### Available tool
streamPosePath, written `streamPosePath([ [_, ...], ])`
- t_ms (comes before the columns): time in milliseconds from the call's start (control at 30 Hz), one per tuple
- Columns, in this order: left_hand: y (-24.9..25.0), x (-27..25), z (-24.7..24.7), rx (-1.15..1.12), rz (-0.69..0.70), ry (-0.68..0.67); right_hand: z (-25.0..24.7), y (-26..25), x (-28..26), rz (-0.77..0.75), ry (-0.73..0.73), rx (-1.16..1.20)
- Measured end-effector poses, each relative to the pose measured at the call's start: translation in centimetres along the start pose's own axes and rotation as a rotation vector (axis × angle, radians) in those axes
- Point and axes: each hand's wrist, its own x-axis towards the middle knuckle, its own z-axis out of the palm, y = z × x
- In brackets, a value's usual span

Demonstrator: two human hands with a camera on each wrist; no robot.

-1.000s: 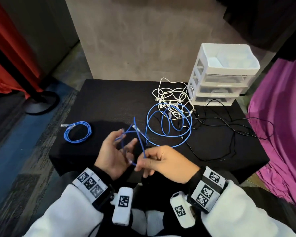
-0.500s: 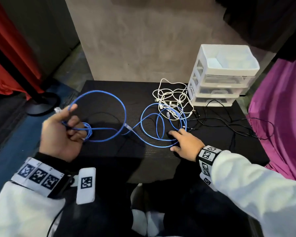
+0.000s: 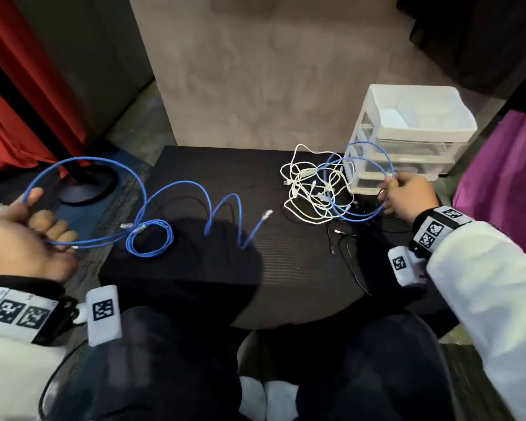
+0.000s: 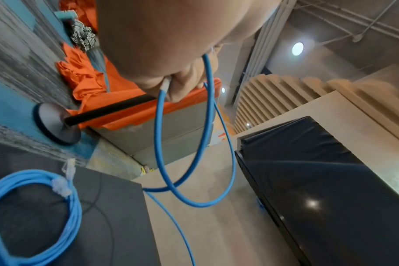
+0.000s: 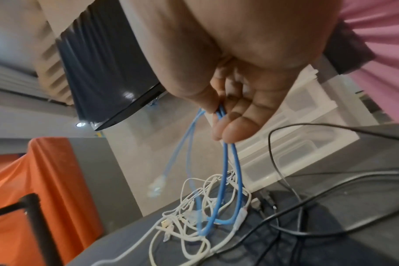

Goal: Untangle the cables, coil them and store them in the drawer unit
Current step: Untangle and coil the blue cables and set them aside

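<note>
My left hand (image 3: 43,214) is out past the table's left edge and grips one long blue cable (image 3: 176,185) in a loop. That cable arcs across the black table (image 3: 286,284) and ends in a free plug (image 3: 266,213). In the left wrist view the fingers (image 4: 187,79) pinch the cable (image 4: 158,135) near its other plug. A coiled blue cable (image 3: 149,238) lies flat on the table. My right hand (image 3: 389,192) holds loops of another blue cable (image 3: 360,219) in front of the white drawer unit (image 3: 413,129). Those loops (image 5: 226,180) hang into the white cable tangle (image 3: 310,192).
Thin black cables (image 3: 346,238) sprawl over the table's right side below the white tangle. A round black stand base (image 3: 85,189) and red cloth (image 3: 19,117) sit on the floor at the left. Purple fabric (image 3: 504,183) hangs at the right, next to the drawer unit.
My left hand pulled the long blue cable leftward, so its end came out of the pile. My right hand rose off the table, lifting the remaining blue loops toward the drawer unit.
</note>
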Motion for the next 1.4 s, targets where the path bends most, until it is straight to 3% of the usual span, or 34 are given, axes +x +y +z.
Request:
streamPosePath([
  [67, 0.1, -3.5, 2.3, 0.135, -0.086, -0.032, 0.4, -0.3, -0.3, -0.022, -0.054, -0.038],
  [133, -0.9, -5.9, 4.3, 0.250, -0.081, -0.078, 1.4, -0.5, -0.8, -0.048, -0.117, -0.078],
  [233, -2.7, -8.4, 6.3, 0.239, -0.065, -0.151, 2.6, -0.4, -1.3, -0.050, -0.156, -0.092],
  [400, -4.7, -10.8, 8.0, 0.241, -0.112, -0.215, 2.4, -2.6, -4.0, -0.155, 0.049, -0.357],
  [500, -5.9, -12.8, 9.5, 0.261, -0.175, -0.312, 2.7, -5.4, -8.4, -0.300, 0.096, -0.238],
  [600, -8.0, -14.9, 11.1, 0.302, -0.230, -0.401, 3.8, -9.0, -14.0, -0.397, -0.157, 0.112],
  [667, -9.4, -16.0, 12.0, 0.325, -0.272, -0.466, 4.5, -11.2, -17.6, -0.454, -0.277, 0.226],
  [800, -11.1, -17.7, 13.2, 0.318, -0.383, -0.541, 5.8, -12.9, -22.2, -0.742, -0.178, 0.126],
  [967, -11.4, -18.2, 13.4, 0.267, -0.453, -0.568, 6.4, -12.5, -23.5, -0.455, -0.402, 0.471],
  [1133, -10.9, -17.5, 11.7, 0.264, -0.580, -0.666, 5.0, -11.3, -21.5, -0.270, -0.274, 0.615],
  [1267, -10.8, -17.3, 11.1, 0.406, -0.509, -0.612, 4.3, -10.8, -20.1, -0.164, -0.207, 0.755],
  [1400, -10.4, -17.2, 10.6, 0.372, -0.506, -0.568, 3.9, -10.6, -19.4, -0.097, -0.194, 0.887],
])
